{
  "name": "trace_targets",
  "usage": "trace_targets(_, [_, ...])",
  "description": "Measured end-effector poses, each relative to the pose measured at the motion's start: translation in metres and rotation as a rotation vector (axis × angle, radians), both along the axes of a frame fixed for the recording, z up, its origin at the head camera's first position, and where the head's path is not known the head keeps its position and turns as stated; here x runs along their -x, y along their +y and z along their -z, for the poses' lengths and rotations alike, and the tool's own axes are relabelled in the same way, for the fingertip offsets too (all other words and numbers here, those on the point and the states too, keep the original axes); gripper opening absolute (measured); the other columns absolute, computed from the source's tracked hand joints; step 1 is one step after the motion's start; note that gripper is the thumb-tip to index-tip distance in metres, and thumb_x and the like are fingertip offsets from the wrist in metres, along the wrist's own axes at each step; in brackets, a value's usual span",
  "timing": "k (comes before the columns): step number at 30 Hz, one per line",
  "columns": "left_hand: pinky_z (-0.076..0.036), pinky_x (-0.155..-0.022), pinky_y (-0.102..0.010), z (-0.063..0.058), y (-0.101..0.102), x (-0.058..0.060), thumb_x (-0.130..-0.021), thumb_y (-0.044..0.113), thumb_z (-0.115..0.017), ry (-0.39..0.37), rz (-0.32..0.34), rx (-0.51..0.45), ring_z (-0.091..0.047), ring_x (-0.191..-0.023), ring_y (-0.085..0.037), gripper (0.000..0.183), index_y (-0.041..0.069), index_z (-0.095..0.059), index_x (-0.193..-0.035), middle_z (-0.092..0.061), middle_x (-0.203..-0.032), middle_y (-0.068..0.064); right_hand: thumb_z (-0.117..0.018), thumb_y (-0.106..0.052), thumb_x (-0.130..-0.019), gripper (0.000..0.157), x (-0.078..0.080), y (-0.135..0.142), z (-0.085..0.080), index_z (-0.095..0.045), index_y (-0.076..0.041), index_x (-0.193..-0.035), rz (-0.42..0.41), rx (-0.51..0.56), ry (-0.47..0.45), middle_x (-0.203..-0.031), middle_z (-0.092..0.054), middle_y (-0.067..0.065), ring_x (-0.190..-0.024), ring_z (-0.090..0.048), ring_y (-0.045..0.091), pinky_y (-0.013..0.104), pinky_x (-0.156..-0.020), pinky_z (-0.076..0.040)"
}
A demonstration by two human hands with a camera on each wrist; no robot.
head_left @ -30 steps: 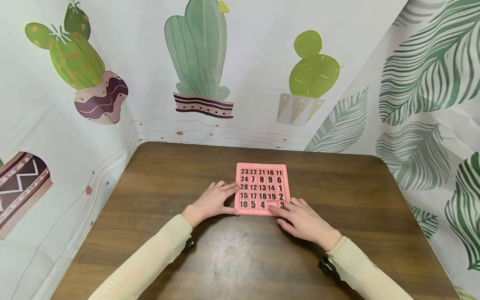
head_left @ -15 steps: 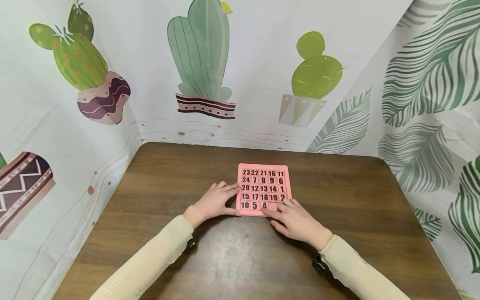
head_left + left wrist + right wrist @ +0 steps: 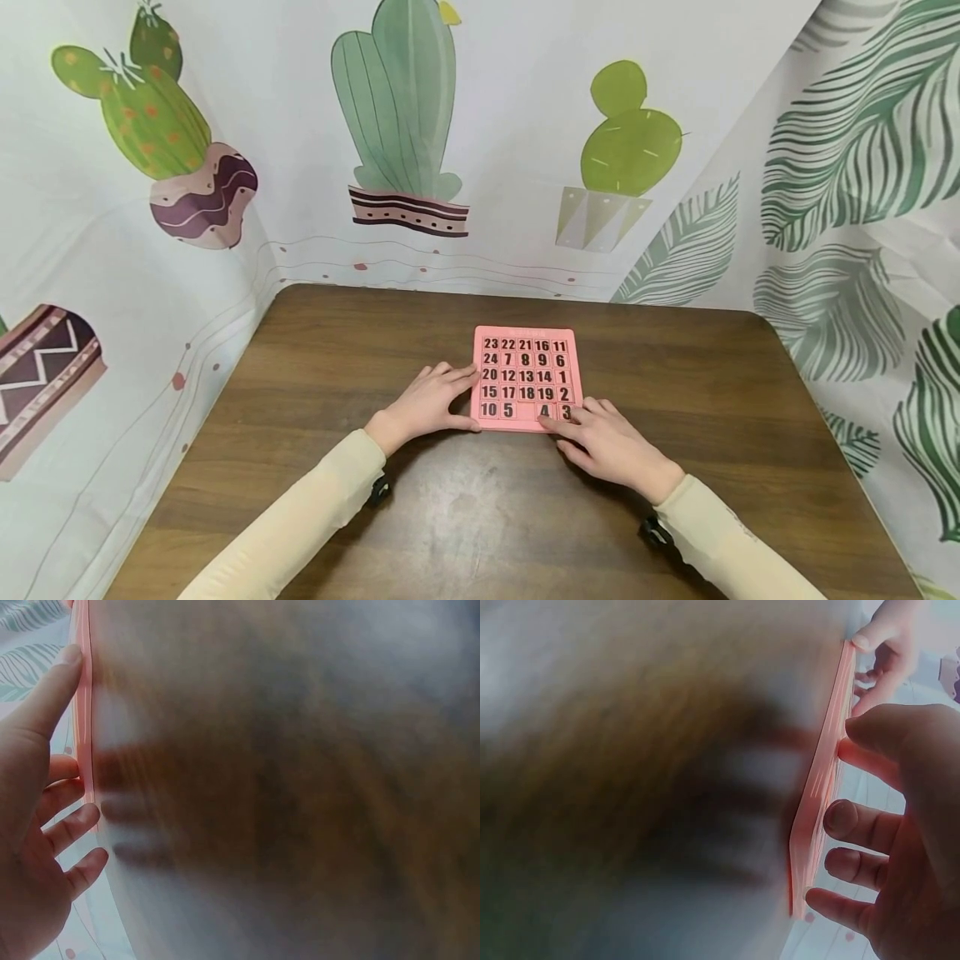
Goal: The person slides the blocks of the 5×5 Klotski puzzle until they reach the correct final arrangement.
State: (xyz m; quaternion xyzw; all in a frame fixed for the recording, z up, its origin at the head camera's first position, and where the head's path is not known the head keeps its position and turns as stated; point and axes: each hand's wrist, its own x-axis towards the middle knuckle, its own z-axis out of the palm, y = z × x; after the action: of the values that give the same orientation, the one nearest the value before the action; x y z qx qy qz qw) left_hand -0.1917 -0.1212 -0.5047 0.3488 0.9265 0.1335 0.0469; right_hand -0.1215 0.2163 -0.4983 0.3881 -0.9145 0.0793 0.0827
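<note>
A pink sliding number puzzle (image 3: 517, 332) with black-numbered square tiles lies flat on the table. At its left side is my left hand (image 3: 429, 402), fingertips along the left edge and thumb at the near left corner. My right hand (image 3: 603, 442) reaches in from the near right, its index fingertip on the lower part of the 4 tile (image 3: 544, 408). Left of that tile, the bottom row has a gap before the 5 tile (image 3: 508, 410). The right wrist view shows the puzzle's side edge (image 3: 816, 795) beside spread fingers.
Brown wood-grain table (image 3: 465, 517) extends around the puzzle. Behind it and at both sides hangs a white cloth (image 3: 517, 125) printed with cacti and leaves. Dark bands (image 3: 655, 531) show at both sleeve cuffs.
My right index finger first went left onto the 4 tile, then moved back right with it, so the gap shifted from its right to its left. My left hand stayed put.
</note>
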Motion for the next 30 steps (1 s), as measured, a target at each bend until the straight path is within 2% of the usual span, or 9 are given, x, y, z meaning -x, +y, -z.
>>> trace_targets(5, [-0.044,-0.102,-0.048,0.0,-0.001,0.0,-0.084,0.069,-0.074,0.002,-0.004,0.002,-0.05,-0.127,-0.025,0.094,0.013,-0.05,-0.156,-0.046,-0.162,-0.005,-0.073,-0.026,-0.096,0.041,-0.002,0.005,0.0,-0.071,-0.025,-0.137,0.012,0.028,-0.001,-0.088,-0.063,-0.006,-0.084,-0.046,0.018,0.039,-0.082,-0.042])
trace_targets(9, [-0.043,-0.103,-0.049,0.0,-0.001,0.0,-0.084,0.068,-0.075,0.0,-0.008,0.001,-0.05,-0.128,-0.025,0.094,0.013,-0.051,-0.156,-0.046,-0.162,-0.005,-0.074,-0.025,-0.095,0.041,-0.003,0.006,0.0,-0.072,-0.024,-0.136,0.003,0.037,0.014,-0.09,-0.064,-0.006,-0.084,-0.046,0.018,0.039,-0.081,-0.042])
trace_targets(18, [-0.043,-0.102,-0.048,-0.001,-0.001,-0.001,-0.085,0.07,-0.073,-0.01,-0.009,0.011,-0.049,-0.127,-0.024,0.096,0.014,-0.047,-0.158,-0.044,-0.163,-0.005,-0.071,-0.026,-0.096,0.033,0.003,-0.008,0.0,-0.076,-0.019,-0.127,-0.074,0.027,0.084,-0.094,-0.065,-0.002,-0.091,-0.054,0.024,0.042,-0.082,-0.044])
trace_targets(25, [-0.044,-0.098,-0.047,-0.003,0.0,-0.002,-0.085,0.064,-0.076,0.004,0.007,-0.014,-0.051,-0.123,-0.025,0.092,0.01,-0.052,-0.155,-0.048,-0.16,-0.008,-0.07,-0.029,-0.097,0.038,0.006,-0.026,-0.002,-0.072,-0.022,-0.134,-0.081,-0.016,0.078,-0.091,-0.063,-0.001,-0.092,-0.054,0.024,0.044,-0.084,-0.045])
trace_targets(30, [-0.043,-0.103,-0.051,-0.002,0.001,-0.002,-0.085,0.066,-0.075,-0.008,-0.005,-0.001,-0.05,-0.126,-0.025,0.093,0.012,-0.051,-0.156,-0.046,-0.161,-0.007,-0.07,-0.03,-0.097,0.042,0.009,-0.036,-0.002,-0.07,-0.024,-0.138,-0.077,-0.039,0.07,-0.087,-0.06,0.0,-0.094,-0.055,0.027,0.049,-0.091,-0.046])
